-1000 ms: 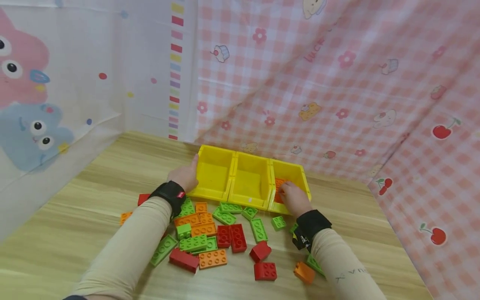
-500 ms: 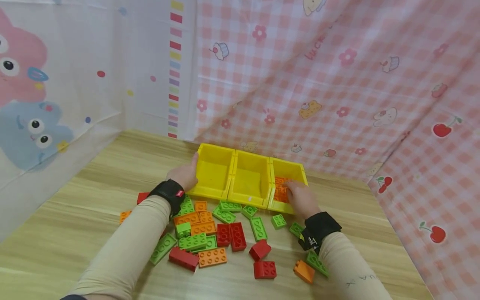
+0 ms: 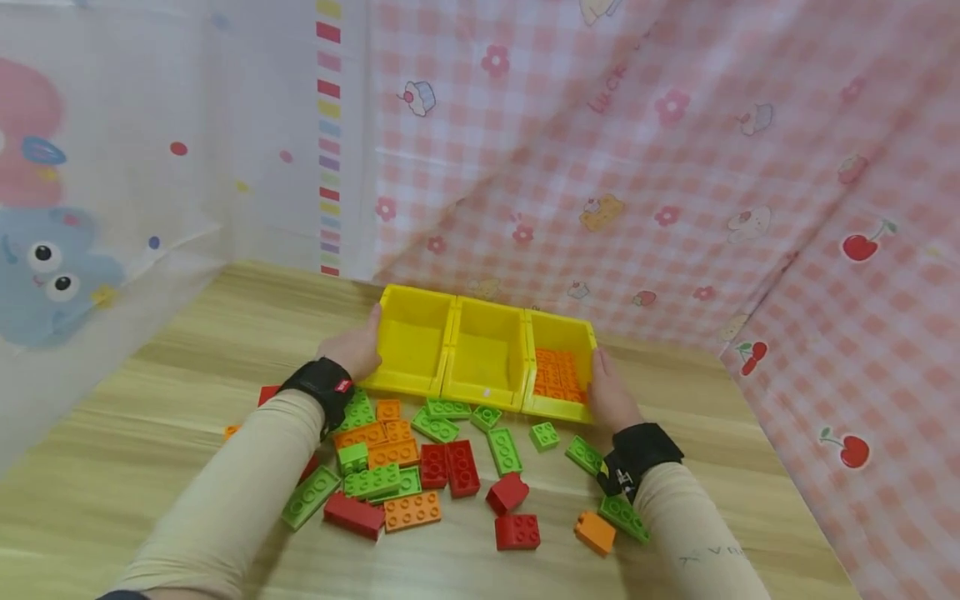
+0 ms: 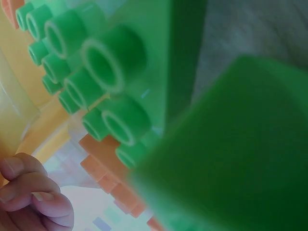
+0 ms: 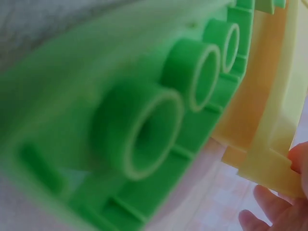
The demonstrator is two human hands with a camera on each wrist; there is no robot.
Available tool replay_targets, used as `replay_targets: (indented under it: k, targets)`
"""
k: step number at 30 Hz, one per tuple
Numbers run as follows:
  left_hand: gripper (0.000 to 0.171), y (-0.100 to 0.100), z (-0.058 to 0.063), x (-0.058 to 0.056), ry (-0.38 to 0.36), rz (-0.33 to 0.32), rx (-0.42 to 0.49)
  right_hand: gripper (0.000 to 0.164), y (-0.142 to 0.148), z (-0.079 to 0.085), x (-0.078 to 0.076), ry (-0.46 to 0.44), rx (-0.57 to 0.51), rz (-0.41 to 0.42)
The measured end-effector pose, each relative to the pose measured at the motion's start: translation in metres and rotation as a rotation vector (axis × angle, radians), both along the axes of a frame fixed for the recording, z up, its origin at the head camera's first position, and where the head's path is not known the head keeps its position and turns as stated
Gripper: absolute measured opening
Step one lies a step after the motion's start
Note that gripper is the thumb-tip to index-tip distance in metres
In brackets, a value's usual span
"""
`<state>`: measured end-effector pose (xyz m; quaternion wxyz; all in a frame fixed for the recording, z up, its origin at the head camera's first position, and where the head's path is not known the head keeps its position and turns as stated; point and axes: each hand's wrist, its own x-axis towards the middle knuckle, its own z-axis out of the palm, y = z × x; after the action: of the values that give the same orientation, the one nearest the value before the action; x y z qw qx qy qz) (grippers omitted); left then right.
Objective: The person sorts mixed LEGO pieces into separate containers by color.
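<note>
A yellow three-compartment bin (image 3: 483, 354) stands at the back of the table. Neat rows of orange toy building bricks (image 3: 557, 375) lie in its right compartment; the other two compartments hold nothing. My left hand (image 3: 352, 350) holds the bin's left end, and in the left wrist view its fingers (image 4: 36, 190) are curled. At the opposite end, my right hand (image 3: 615, 396) grips the side wall, thumb pointing up. The right wrist view shows its fingers (image 5: 272, 204) around a corner of the bin. Part of each grip is hidden.
Loose green bricks (image 3: 504, 451), red bricks (image 3: 462, 469) and orange bricks (image 3: 412, 510) are scattered before the bin. A green brick (image 3: 624, 518) and an orange brick (image 3: 595, 533) lie near my right forearm. A checked cloth (image 3: 540, 167) hangs behind.
My right hand has come out of the right compartment, where it touched the orange bricks, and moved to the bin's right side wall. My left hand stays at the left end.
</note>
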<state>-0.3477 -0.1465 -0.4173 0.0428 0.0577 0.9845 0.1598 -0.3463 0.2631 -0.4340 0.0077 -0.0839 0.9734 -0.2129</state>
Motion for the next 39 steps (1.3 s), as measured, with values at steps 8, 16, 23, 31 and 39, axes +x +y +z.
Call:
replay_targets:
  k: [8,16,23,31,39]
  targets:
    - [0.084,-0.004,0.008,0.004,-0.020,-0.017,0.024,0.060,-0.005,-0.001,-0.007,-0.123,-0.061,-0.155]
    - [0.069,-0.005,0.015,0.025,0.180,-0.066,-0.007,0.054,-0.006,0.001,-0.006,-0.079,0.050,-0.107]
    - [0.026,0.035,0.028,0.107,0.517,-0.516,-0.136,0.061,-0.003,0.001,-0.008,-0.124,-0.013,-0.140]
    - [0.017,0.083,0.005,0.159,0.505,-0.882,-0.338,0.051,-0.001,0.008,-0.003,-0.024,0.090,-0.059]
    - [0.016,0.092,-0.010,0.164,0.452,-0.811,-0.471,0.051,-0.004,0.008,-0.001,-0.051,0.089,-0.082]
